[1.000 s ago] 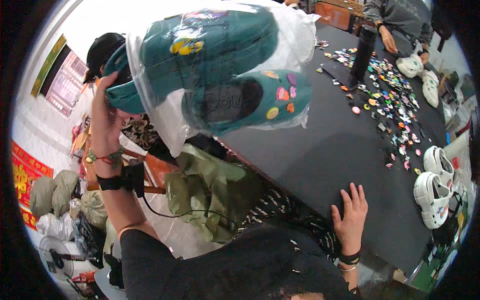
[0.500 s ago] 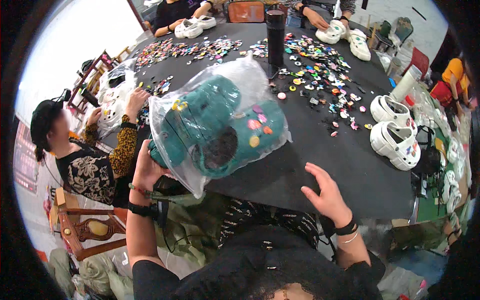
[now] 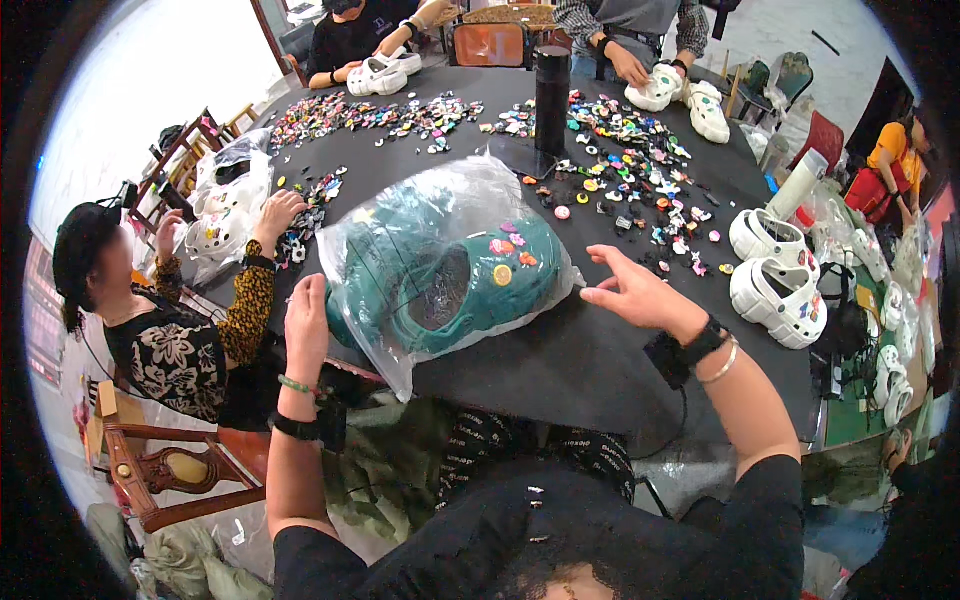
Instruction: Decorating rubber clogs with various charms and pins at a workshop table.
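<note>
A clear plastic bag [image 3: 385, 235] with a pair of dark green clogs [image 3: 478, 300] inside lies on the table in front of me. Colourful shoe charms [image 3: 502, 247] decorate the nearer clog; the farther one shows only dimly through the plastic. At the bag's left side, my left hand [image 3: 306, 325] is raised with fingers stretched up, close against the bag's edge; whether it touches is unclear. My right hand [image 3: 645, 292] is open beside the bag's right corner, thumb and fingers apart and pointing at it, holding nothing.
Loose shoe charms [image 3: 640, 180] are scattered over the black table [image 3: 640, 385]. A black cylinder [image 3: 551, 100] stands upright beyond the bag. White clogs [image 3: 780, 300] sit at the right. Co-workers handle white clogs [image 3: 384, 72] at the far side and a bagged pair [image 3: 218, 230] at left.
The bag of green clogs has come down onto the table from my left hand's hold. My left hand has let go, and my right hand has moved up toward the bag's right corner.
</note>
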### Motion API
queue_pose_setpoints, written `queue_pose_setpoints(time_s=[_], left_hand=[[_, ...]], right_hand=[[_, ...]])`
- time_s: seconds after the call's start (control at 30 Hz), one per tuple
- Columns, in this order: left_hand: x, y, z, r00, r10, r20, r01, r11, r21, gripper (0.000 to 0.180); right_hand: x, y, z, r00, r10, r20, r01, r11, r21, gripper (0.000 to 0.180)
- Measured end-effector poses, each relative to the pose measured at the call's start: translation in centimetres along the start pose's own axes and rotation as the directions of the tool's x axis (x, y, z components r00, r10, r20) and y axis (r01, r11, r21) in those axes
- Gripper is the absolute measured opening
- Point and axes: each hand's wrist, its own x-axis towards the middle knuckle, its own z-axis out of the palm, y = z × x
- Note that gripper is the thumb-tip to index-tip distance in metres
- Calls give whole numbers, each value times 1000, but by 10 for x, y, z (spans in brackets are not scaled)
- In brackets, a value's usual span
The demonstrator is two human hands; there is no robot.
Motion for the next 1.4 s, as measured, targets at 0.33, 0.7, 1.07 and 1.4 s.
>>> queue_pose_setpoints(time_s=[0.33, 0.7, 1.07, 1.4], left_hand=[[0, 1, 5, 896, 424, 130, -440, 887, 142, 45], [-12, 52, -12, 821, 537, 193, -554, 832, 42, 48], [-3, 43, 50, 713, 641, 282, -701, 649, 296, 18], [-2, 93, 47, 770, 466, 435, -580, 796, 174, 42]], right_hand=[[38, 23, 41, 1000, -6, -19, 5, 997, -74, 57], [-28, 16, 33, 992, -28, -119, 26, 999, -22, 23], [-56, 34, 34, 993, 86, -77, -73, 985, 157, 15], [-52, 36, 46, 959, -191, -210, 171, 979, -111, 13]])
